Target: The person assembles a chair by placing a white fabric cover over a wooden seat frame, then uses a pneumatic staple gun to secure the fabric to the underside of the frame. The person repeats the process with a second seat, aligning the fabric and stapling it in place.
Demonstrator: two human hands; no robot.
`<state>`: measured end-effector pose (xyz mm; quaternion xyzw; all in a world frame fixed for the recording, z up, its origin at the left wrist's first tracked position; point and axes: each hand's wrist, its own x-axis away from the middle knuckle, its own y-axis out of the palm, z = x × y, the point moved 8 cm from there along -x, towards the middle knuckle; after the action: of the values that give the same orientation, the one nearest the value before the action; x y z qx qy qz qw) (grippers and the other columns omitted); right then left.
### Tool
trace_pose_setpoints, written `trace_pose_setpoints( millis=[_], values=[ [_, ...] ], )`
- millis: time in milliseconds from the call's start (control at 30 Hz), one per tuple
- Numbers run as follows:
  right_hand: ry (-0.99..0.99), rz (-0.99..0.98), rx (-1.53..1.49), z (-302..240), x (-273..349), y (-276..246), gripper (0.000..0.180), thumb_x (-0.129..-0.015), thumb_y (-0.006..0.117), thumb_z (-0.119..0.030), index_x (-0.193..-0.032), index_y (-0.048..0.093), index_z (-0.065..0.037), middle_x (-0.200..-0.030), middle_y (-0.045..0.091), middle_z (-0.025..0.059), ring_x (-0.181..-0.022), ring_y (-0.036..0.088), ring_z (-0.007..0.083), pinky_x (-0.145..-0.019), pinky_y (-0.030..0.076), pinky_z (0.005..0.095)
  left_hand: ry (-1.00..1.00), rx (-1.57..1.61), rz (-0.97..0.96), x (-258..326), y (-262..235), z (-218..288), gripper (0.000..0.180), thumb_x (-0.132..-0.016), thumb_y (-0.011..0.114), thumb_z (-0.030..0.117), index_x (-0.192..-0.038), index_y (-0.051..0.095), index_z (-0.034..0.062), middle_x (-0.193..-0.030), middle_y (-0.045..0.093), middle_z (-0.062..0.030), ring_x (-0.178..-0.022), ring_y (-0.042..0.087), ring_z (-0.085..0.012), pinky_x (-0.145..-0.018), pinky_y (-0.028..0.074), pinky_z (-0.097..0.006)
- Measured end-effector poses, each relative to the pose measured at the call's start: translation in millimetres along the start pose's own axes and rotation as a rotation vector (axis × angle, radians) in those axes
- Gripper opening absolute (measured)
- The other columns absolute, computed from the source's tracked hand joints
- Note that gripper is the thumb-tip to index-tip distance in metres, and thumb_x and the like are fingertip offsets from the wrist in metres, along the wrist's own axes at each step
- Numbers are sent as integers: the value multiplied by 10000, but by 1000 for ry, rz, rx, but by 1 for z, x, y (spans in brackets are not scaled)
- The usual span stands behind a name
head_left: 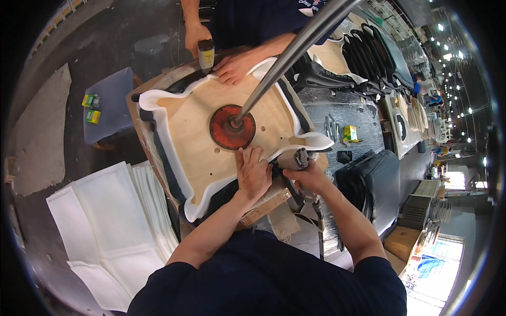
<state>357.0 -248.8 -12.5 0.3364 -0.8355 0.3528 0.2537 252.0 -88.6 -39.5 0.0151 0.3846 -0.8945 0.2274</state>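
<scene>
A wooden seat panel (pixel 197 158) lies on a work stand, edged with white padding (pixel 164 124) and a black cover (pixel 167 160). The red round plate (pixel 220 131) on a metal rod presses on its middle. My left hand (pixel 254 176) is at the panel's near edge, fingertips on the wood, gripping the pulled-over black cover. Closed round a staple gun (pixel 293 159), my right hand (pixel 312 178) holds its nose against the edge beside my left thumb. The staple's spot is hidden.
Across the panel, a co-worker's hand (pixel 197 38) holds another staple gun (pixel 206 55); their other hand (pixel 234 67) presses the far edge. White sheets (pixel 113 205) are stacked left, near a blue-topped stool (pixel 112 118). Black covers (pixel 371 179) lie right. The metal rod (pixel 290 60) slants overhead.
</scene>
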Motion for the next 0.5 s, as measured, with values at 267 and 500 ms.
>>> trace_pose_setpoints(
  millis=[267,500],
  values=[
    [21,14,110,-23,-4,5,418,-882,926,-334,-1019,747,18,-758,741,61,-521,658,146,-498,520,331,3,-25,7,-2,1,1,214,-920,796,246,-932,791,32,-1434,594,-127,-1509,425,-401,-1303,211,-636],
    [7,27,65,-33,7,9,399,-906,910,-311,-1068,762,23,-776,740,61,-523,650,137,-475,505,332,85,-15,6,15,-19,-6,273,-887,840,291,-921,780,26,-1441,581,-157,-1498,428,-430,-1289,251,-648]
  ],
)
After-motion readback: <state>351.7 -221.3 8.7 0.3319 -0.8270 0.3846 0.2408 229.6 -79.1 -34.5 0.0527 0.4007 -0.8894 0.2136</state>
